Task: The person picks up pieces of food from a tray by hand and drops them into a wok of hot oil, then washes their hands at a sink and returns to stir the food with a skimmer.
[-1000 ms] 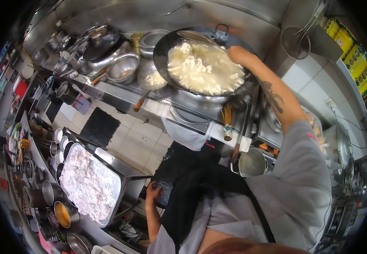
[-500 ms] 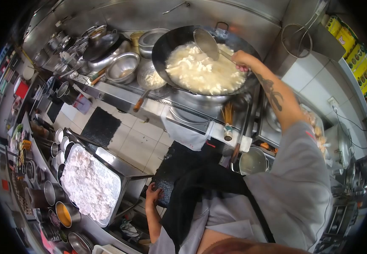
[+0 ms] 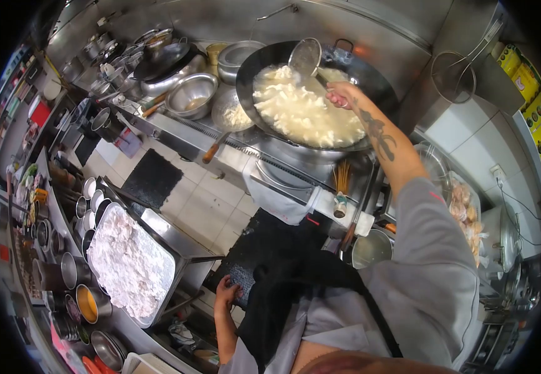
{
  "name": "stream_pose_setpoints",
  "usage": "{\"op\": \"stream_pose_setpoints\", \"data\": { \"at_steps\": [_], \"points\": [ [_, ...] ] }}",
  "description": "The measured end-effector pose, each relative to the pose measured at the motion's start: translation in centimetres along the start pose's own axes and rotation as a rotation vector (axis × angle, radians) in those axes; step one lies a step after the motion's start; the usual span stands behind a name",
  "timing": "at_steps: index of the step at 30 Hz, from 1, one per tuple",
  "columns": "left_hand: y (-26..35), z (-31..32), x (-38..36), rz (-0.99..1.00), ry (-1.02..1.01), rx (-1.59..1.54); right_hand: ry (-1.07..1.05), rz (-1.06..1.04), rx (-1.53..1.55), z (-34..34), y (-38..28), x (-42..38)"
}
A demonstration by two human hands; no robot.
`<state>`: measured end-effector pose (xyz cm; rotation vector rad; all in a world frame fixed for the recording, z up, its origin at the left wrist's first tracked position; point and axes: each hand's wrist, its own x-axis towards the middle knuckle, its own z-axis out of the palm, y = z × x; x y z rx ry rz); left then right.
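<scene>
My right hand [image 3: 343, 95] is closed round the handle of a skimmer [image 3: 305, 56]. The skimmer's round head is tilted up at the far side of a big black wok [image 3: 255, 121]. Pale, lumpy pieces of food [image 3: 311, 115] lie crowded in cloudy, bubbling liquid in the wok. Low at my side, away from the stove, hangs my left hand [image 3: 228, 292], with its fingers loosely apart and nothing in them. A second, wooden-handled strainer [image 3: 233, 112] rests left of the wok with some pale pieces in it.
A steel bowl [image 3: 192, 96] and a lidded pot [image 3: 238, 56] stand left of the wok. A bamboo brush [image 3: 341, 187] is at the stove's front edge. A tray of white, floury food [image 3: 170, 268] sits on the left counter. Another strainer [image 3: 452, 78] hangs at right.
My right hand has moved left and slightly down over the wok. The skimmer head has turned and sits nearer the far rim. My left hand stays low at my side.
</scene>
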<state>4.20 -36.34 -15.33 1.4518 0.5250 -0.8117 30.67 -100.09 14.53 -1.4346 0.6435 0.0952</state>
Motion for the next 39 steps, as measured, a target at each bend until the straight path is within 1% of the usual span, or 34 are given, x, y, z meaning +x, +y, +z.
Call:
{"op": "stream_pose_setpoints", "data": {
  "at_steps": [1, 4, 7, 10, 13, 17, 20, 21, 26, 29, 30, 33, 35, 39],
  "points": [
    [0.3, 0.2, 0.0, 0.000, -0.009, -0.002, -0.007, 0.000, -0.003, 0.5, -0.3, -0.4],
    [1.8, 1.1, -0.2, 0.012, -0.024, 0.004, -0.020, -0.001, -0.153, 1.7, -1.4, -3.1],
    [2.1, 1.2, 0.5, 0.049, -0.065, -0.007, 0.039, -0.080, -0.416, 2.9, -2.7, -7.7],
    [2.1, 1.1, 1.3, 0.058, -0.089, -0.008, 0.014, -0.105, -0.490, 1.7, -2.9, -10.3],
    [2.6, 1.2, 1.4, 0.051, -0.118, -0.001, -0.004, -0.154, -0.528, 1.1, -3.7, -14.8],
    [3.7, 1.6, 1.6, 0.046, -0.174, 0.028, 0.104, -0.229, -0.699, 0.8, -4.0, -18.9],
    [3.1, 1.2, 3.7, 0.065, -0.242, 0.035, 0.127, -0.237, -0.752, 0.5, -3.7, -20.8],
    [3.6, 1.3, 3.4, 0.063, -0.231, 0.049, 0.133, -0.228, -0.766, 0.4, -3.4, -21.0],
    [4.7, 1.9, 3.1, 0.096, -0.203, 0.112, 0.150, -0.194, -0.771, 0.9, -1.6, -20.6],
    [5.4, 2.4, 1.7, 0.115, -0.212, 0.149, 0.072, -0.166, -0.794, 0.9, 0.1, -16.1],
    [5.1, 2.2, 1.9, 0.112, -0.203, 0.142, 0.085, -0.197, -0.726, 1.6, 0.4, -15.5],
    [4.3, 1.7, 2.3, 0.110, -0.185, 0.112, 0.173, -0.241, -0.771, 2.5, -0.3, -13.4],
    [3.7, 1.4, 2.1, 0.110, -0.178, 0.060, 0.182, -0.248, -0.783, 2.5, -0.5, -12.4],
    [3.2, 1.3, 1.9, 0.079, -0.146, 0.076, 0.168, -0.229, -0.774, 2.2, 0.2, -8.7]
  ]
}}
